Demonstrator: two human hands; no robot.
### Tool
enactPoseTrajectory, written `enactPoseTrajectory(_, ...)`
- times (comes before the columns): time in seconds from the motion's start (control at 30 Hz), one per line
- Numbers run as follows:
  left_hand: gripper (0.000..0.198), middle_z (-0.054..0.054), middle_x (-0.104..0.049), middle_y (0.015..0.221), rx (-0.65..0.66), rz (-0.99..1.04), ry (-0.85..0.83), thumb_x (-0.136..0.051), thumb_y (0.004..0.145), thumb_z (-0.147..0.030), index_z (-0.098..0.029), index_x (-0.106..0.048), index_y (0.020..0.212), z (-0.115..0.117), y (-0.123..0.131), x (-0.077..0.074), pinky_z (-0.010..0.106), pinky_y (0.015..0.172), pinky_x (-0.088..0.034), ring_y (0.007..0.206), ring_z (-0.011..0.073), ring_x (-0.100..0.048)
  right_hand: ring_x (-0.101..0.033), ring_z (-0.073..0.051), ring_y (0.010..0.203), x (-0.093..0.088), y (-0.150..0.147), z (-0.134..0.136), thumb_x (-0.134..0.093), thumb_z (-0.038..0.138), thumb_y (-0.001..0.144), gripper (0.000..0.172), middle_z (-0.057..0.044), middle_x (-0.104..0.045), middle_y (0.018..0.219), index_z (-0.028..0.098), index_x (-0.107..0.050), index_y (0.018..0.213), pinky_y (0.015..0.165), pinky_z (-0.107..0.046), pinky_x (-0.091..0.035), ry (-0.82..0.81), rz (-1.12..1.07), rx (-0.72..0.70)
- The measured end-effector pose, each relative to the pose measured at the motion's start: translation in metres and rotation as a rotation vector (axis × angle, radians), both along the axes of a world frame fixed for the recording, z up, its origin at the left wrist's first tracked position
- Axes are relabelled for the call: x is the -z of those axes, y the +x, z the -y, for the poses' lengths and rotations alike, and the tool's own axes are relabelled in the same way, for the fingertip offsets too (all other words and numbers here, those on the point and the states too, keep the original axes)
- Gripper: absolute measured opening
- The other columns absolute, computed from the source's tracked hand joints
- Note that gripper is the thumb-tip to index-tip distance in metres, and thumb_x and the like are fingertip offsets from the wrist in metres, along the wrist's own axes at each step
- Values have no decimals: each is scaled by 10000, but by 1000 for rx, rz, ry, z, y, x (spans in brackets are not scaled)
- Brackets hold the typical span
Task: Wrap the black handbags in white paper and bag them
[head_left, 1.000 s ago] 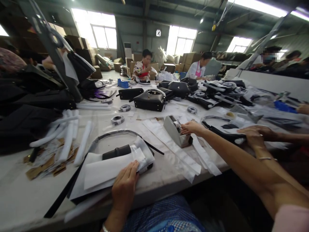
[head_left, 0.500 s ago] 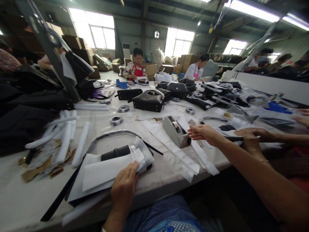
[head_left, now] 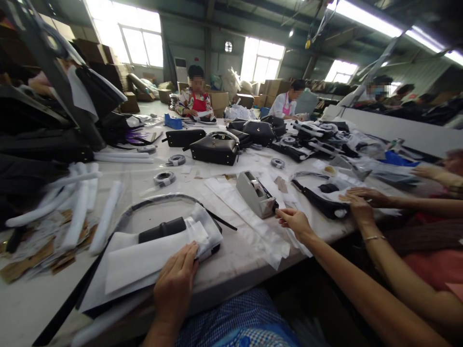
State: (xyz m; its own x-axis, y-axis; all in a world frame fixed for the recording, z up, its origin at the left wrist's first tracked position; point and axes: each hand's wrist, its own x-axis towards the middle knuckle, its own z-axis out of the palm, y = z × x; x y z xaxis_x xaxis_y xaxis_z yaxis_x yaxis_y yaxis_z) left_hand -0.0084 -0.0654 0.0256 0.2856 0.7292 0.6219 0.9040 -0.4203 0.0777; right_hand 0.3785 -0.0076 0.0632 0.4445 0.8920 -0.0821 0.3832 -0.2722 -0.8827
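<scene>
**A:** ok so what are the hands up to here?

**B:** The left hand (head_left: 175,284) is spread flat with the fingers out, pressing down on a white sheet (head_left: 144,262). The sheet is folded over a black bag (head_left: 162,230) right at the near edge of the tabletop (head_left: 238,255). It's not gripping, just the palm and fingertips on the paper.

**A:** and the right one?

**B:** The right hand (head_left: 294,221) is reaching out with its fingers bunched together, tips at the front end of the grey tape dispenser (head_left: 253,193). Can't tell if there's any tape pinched in there, it's too small to see.

**A:** where's the dispenser sitting?

**B:** Mid-tabletop, on some clear plastic sleeves (head_left: 249,226), well to the right of the wrapped bag. A co-worker's hand (head_left: 356,202) is just past it, resting on a black strap (head_left: 320,202).
</scene>
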Motion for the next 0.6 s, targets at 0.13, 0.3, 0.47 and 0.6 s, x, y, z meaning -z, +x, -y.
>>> enactPoseTrajectory(0.13,334,62,-709,1208,-1,0,6,-465,965,-244,-188,-604,1263,0,0,-1,354,906,-504,1050,233,-676,-656,-197,595,-10,9,14,-712,404,785,219,-69,-724,708,195,-711,718,559,-280,-507,5,224,-73)
enactPoseTrajectory(0.3,313,54,-712,1204,1,0,19,-479,962,-228,-185,-608,1245,1,0,-2,344,900,-503,1043,228,-678,-684,-220,843,-45,15,42,-548,307,929,205,-72,-752,972,264,-747,960,680,-275,-453,143,993,-495)
enactPoseTrajectory(0.47,315,64,-712,1199,-14,1,-18,-506,954,-219,-175,-598,1252,2,1,-4,350,916,-510,1055,230,-675,-659,-182,808,-88,-27,36,-483,307,978,258,-60,-740,893,269,-738,979,719,-266,-437,255,1056,-1024)
enactPoseTrajectory(0.6,309,68,-727,1162,-35,50,-48,-529,938,-191,-178,-602,1238,3,4,-7,350,919,-523,1046,224,-684,-624,-141,683,-113,-93,8,-535,367,943,233,-30,-691,744,261,-734,881,641,-242,-412,319,808,-1381)
